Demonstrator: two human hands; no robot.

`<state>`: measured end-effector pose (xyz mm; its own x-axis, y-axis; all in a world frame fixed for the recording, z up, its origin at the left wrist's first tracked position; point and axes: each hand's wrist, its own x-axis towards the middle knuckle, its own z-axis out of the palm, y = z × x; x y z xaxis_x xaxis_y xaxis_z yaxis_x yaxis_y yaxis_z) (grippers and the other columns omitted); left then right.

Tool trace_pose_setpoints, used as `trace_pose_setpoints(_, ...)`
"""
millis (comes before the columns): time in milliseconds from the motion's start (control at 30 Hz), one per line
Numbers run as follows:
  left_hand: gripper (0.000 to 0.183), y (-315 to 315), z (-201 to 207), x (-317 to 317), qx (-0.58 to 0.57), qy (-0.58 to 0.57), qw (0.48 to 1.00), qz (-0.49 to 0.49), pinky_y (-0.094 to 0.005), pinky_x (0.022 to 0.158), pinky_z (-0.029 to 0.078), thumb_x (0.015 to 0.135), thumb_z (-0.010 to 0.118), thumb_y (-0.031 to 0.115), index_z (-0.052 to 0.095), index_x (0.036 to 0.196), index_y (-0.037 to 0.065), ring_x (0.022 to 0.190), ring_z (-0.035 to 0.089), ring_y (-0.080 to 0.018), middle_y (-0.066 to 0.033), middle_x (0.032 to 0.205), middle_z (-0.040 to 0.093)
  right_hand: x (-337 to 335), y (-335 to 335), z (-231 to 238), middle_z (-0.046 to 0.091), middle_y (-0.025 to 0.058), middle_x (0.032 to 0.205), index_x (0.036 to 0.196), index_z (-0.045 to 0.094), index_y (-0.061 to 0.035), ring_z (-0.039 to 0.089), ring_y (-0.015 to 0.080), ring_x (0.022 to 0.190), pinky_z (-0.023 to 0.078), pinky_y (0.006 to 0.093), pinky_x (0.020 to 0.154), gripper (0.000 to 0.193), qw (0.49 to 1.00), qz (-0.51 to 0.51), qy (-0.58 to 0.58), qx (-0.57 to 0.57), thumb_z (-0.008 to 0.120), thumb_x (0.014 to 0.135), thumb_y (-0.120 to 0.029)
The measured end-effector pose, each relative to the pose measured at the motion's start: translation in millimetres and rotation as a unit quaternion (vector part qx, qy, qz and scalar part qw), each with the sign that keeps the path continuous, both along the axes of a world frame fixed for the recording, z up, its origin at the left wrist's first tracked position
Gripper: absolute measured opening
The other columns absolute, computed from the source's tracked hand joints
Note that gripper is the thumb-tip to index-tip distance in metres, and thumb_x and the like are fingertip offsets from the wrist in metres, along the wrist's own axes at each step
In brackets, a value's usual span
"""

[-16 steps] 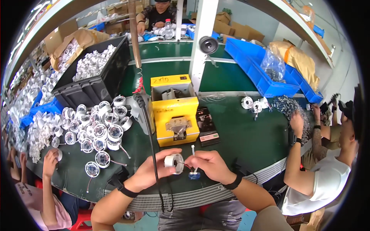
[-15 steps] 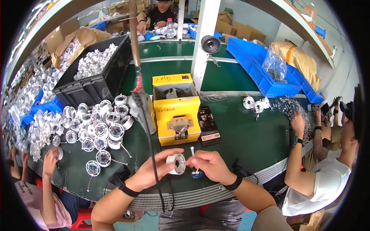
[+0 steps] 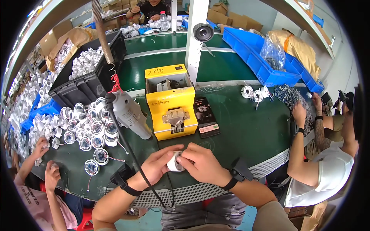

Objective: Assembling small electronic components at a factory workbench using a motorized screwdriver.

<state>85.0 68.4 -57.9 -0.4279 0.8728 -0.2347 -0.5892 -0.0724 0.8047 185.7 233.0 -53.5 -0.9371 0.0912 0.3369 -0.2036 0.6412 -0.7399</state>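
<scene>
A white plastic cup (image 3: 174,163) sits between the two hands, just above the near edge of the green table (image 3: 235,134), its open face turned toward three o'clock. The left hand (image 3: 157,164) pinches it from the nine o'clock side, thumb and fingers closed on its wall. The right hand (image 3: 204,162) comes in from three o'clock with its fingers curled together at the cup's mouth — whether they grip something inside, I cannot tell.

Taking the cup as the clock's centre, a yellow metal stand (image 3: 172,101) is at twelve and a flat black box (image 3: 207,118) near one, just beside the stand. A grey power screwdriver (image 3: 130,117) hangs tilted at about eleven; a black cord (image 3: 124,136) runs down across the left forearm. Many white round housings (image 3: 91,168) with wires crowd toward nine and ten. Between one and two stand three more white cups (image 3: 257,94), and at two there is a heap of small dark parts (image 3: 287,95) — a co-worker's hand (image 3: 299,114) reaches into it.
</scene>
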Motion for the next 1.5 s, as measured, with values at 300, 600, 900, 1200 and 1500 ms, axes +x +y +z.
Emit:
trace_pose_setpoints(300, 0.035, -2, -3, -3, 0.076, -0.055, 0.989, 0.111, -0.0464, 0.096, 0.049, 0.099, 0.047, 0.02, 0.049, 0.129, 0.002, 0.111, 0.059, -0.0258, -0.0125, 0.121, 0.058, 7, 22, 1, 0.061, 0.007, 0.097, 0.092, 0.066, -0.0036, 0.066, 0.0181, 0.076, 0.052, 0.0251, 0.062, 0.018, 0.977, -0.042, 0.167, 0.127, 0.075, 0.076, -0.004)
trace_pose_setpoints(600, 0.051, 1, -4, 5, 0.173, -0.007, 0.982, 0.075, -0.0429, 0.108, 0.034, 0.093, 0.051, 0.007, 0.037, 0.142, 0.004, 0.132, 0.041, -0.0266, -0.0127, 0.145, 0.04, -8, -1, -7, 0.068, 0.0086, 0.088, 0.099, 0.067, 0.0036, 0.062, 0.0109, 0.064, 0.051, 0.0236, 0.056, 0.014, 0.92, 0.026, 0.044, -0.388, 0.067, 0.086, 0.0)
trace_pose_setpoints(900, 0.051, 4, -7, 11, 0.186, 0.016, 0.982, 0.03, -0.0441, 0.111, 0.028, 0.096, 0.046, 0.011, 0.032, 0.145, 0.004, 0.136, 0.035, -0.0264, -0.0144, 0.149, 0.033, 1, -7, -6, 0.062, 0.0083, 0.09, 0.091, 0.069, 0.0019, 0.065, 0.0117, 0.075, 0.053, 0.0227, 0.061, 0.016, 0.969, -0.042, 0.027, -0.243, 0.075, 0.077, 0.002)
trace_pose_setpoints(1200, 0.059, 6, -10, 16, 0.145, 0.137, 0.979, 0.046, -0.0401, 0.109, 0.032, 0.098, 0.048, 0.01, 0.02, 0.15, 0.011, 0.132, 0.038, -0.022, -0.0119, 0.147, 0.035, -10, -3, -10, 0.06, 0.0076, 0.103, 0.101, 0.059, 0.0019, 0.063, 0.0152, 0.094, 0.054, 0.0272, 0.077, 0.026, 0.944, -0.011, -0.008, -0.331, 0.069, 0.078, 0.009)
trace_pose_setpoints(1500, 0.036, -8, -13, -2, 0.012, 0.065, 0.997, 0.044, -0.0404, 0.09, 0.055, 0.098, 0.047, 0.009, 0.043, 0.132, -0.001, 0.107, 0.06, -0.0217, -0.0102, 0.12, 0.056, -84, -49, 40, 0.063, 0.0174, 0.113, 0.132, 0.042, 0.0002, 0.065, 0.0251, 0.098, 0.052, 0.0357, 0.084, 0.076, 0.977, -0.057, 0.203, -0.039, 0.083, 0.071, -0.018)
